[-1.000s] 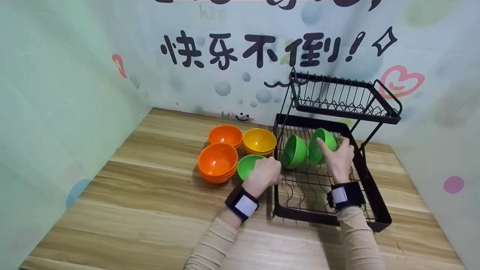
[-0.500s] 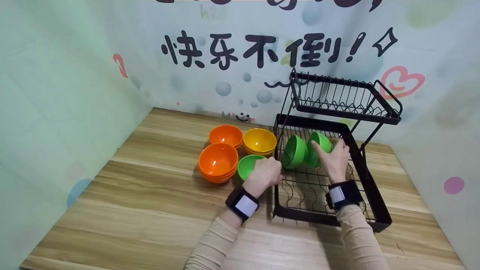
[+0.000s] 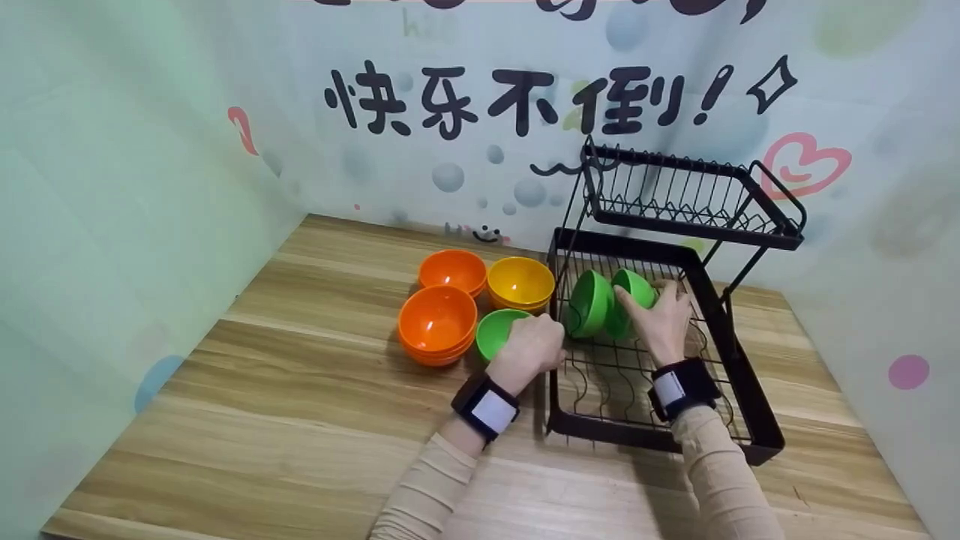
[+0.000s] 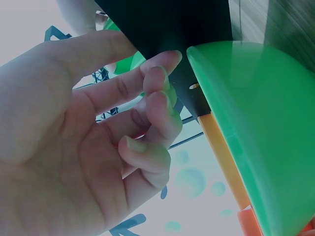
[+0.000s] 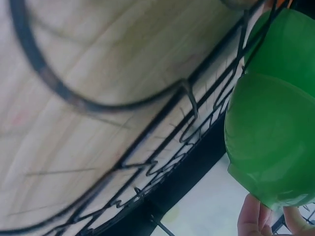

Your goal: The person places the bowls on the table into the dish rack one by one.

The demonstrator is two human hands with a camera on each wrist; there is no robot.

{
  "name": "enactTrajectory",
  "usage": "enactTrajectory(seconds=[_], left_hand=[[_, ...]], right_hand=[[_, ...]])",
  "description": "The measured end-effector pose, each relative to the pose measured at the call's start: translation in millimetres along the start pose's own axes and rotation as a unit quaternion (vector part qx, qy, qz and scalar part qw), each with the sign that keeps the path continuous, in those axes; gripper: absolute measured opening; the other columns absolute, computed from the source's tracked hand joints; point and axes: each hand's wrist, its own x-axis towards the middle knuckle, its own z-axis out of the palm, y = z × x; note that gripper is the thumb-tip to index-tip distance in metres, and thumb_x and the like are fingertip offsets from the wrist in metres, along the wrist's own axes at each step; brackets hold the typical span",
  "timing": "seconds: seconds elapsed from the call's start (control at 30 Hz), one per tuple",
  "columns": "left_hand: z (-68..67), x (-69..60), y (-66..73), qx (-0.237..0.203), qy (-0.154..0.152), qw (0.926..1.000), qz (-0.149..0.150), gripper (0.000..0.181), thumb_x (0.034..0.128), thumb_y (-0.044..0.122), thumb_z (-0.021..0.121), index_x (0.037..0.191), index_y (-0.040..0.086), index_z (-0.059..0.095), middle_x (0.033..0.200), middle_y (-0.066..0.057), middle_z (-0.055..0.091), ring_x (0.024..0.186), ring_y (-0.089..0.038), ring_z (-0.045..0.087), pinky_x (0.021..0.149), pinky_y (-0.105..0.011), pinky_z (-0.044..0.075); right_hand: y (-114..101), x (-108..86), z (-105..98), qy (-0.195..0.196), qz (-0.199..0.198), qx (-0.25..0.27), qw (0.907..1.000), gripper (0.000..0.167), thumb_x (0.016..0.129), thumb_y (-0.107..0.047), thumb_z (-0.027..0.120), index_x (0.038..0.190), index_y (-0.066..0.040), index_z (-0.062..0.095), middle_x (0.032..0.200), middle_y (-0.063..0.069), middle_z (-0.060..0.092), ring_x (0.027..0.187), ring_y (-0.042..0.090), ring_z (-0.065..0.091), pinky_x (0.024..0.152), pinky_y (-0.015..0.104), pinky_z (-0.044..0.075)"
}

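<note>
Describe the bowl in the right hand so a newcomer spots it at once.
In the head view, find the black two-tier rack on the right of the wooden table. In its lower tier, the right hand grips a tilted green bowl. The green neighbour to its left is tilted too, but no hand grips it.

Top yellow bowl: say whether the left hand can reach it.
Probably yes: the top yellow bowl is uncovered and near the left hand, which would first have to release the dish rack it seems to grip.

Two bowls (image 3: 591, 304) are being held in the rack (image 3: 761, 405), which is being flanked leftward by bowl stacks (image 3: 437, 326).
</note>
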Motion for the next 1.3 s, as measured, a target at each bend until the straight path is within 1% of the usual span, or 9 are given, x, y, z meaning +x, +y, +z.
enactTrajectory(seconds=[0.27,0.4,0.63,0.87,1.03,1.1,1.2,1.27,1.3], left_hand=[[0.8,-0.9,-0.6,0.003,0.019,0.9998,0.006,0.023,0.088,0.03,0.063,0.091,0.01,0.072,0.104,-0.007,0.071,0.092,-0.026,0.069,0.075,-0.04,0.056],[0.5,-1.4,-0.8,0.005,0.018,0.9998,0.008,0.023,0.0886,0.03,0.063,0.093,0.009,0.072,0.104,-0.008,0.071,0.092,-0.026,0.068,0.075,-0.04,0.056],[0.0,-1.6,-0.3,0.006,0.021,0.9997,0.009,0.024,0.0886,0.029,0.063,0.094,0.008,0.072,0.104,-0.008,0.071,0.091,-0.026,0.068,0.074,-0.04,0.056],[-0.1,-1.6,-0.2,0.005,0.022,0.9997,0.01,0.023,0.0884,0.028,0.063,0.094,0.008,0.072,0.103,-0.008,0.071,0.091,-0.026,0.068,0.074,-0.04,0.056],[-0.3,-2.0,0.6,0.009,0.022,0.9997,0.009,0.023,0.0881,0.028,0.063,0.095,0.009,0.073,0.104,-0.008,0.071,0.092,-0.026,0.068,0.074,-0.04,0.056],[-0.5,-2.1,0.9,0.01,0.019,0.9997,0.007,0.024,0.0883,0.029,0.062,0.095,0.009,0.073,0.104,-0.008,0.071,0.092,-0.025,0.068,0.074,-0.04,0.056],[-0.9,-2.1,1.1,0.009,0.013,0.9999,0.005,0.025,0.0889,0.03,0.062,0.095,0.009,0.073,0.105,-0.007,0.071,0.093,-0.025,0.068,0.075,-0.04,0.056],[-1.2,-1.9,1.2,0.008,0.009,0.9999,0.005,0.025,0.0895,0.031,0.062,0.096,0.009,0.073,0.106,-0.008,0.071,0.093,-0.025,0.068,0.076,-0.04,0.056],[-1.1,-1.7,1.2,0.008,0.008,0.9999,0.005,0.026,0.0897,0.031,0.062,0.096,0.009,0.073,0.106,-0.008,0.071,0.093,-0.025,0.068,0.076,-0.04,0.056]], right_hand=[[-0.5,-1.1,3.7,-0.012,0.007,-0.004,0.9999,0.08,0.081,-0.059,0.062,0.132,0.0,0.041,0.13,0.031,0.041,0.12,0.043,0.04,0.098,0.053,0.036],[-1.5,-1.2,4.9,-0.024,0.018,-0.005,0.9995,0.082,0.081,-0.061,0.061,0.134,-0.002,0.04,0.133,0.031,0.039,0.121,0.043,0.041,0.098,0.055,0.037],[-0.6,-0.5,6.3,-0.041,0.044,0.016,0.9981,0.083,0.082,-0.062,0.059,0.136,-0.003,0.038,0.138,0.03,0.037,0.127,0.044,0.037,0.102,0.057,0.034],[0.1,-1.4,5.2,-0.056,0.065,0.042,0.9954,0.083,0.083,-0.061,0.057,0.137,-0.003,0.035,0.145,0.031,0.029,0.134,0.046,0.03,0.108,0.059,0.029],[1.0,-1.5,5.0,-0.067,0.078,0.054,0.9932,0.083,0.084,-0.061,0.056,0.139,-0.004,0.032,0.146,0.03,0.028,0.134,0.043,0.031,0.109,0.054,0.03],[1.0,-1.7,5.0,-0.069,0.081,0.062,0.9924,0.083,0.084,-0.061,0.056,0.14,-0.004,0.032,0.145,0.03,0.029,0.131,0.041,0.035,0.103,0.05,0.04],[1.3,-2.2,5.1,-0.066,0.081,0.072,0.9919,0.082,0.085,-0.059,0.056,0.139,-0.003,0.032,0.141,0.029,0.033,0.117,0.038,0.046,0.078,0.035,0.054],[1.6,-2.4,5.1,-0.063,0.078,0.077,0.992,0.08,0.086,-0.057,0.056,0.139,-0.002,0.033,0.137,0.028,0.037,0.104,0.034,0.052,0.059,0.026,0.053],[1.9,-2.2,5.1,-0.061,0.076,0.075,0.9923,0.079,0.086,-0.057,0.056,0.138,-0.002,0.034,0.135,0.027,0.039,0.099,0.031,0.053,0.055,0.022,0.05]])
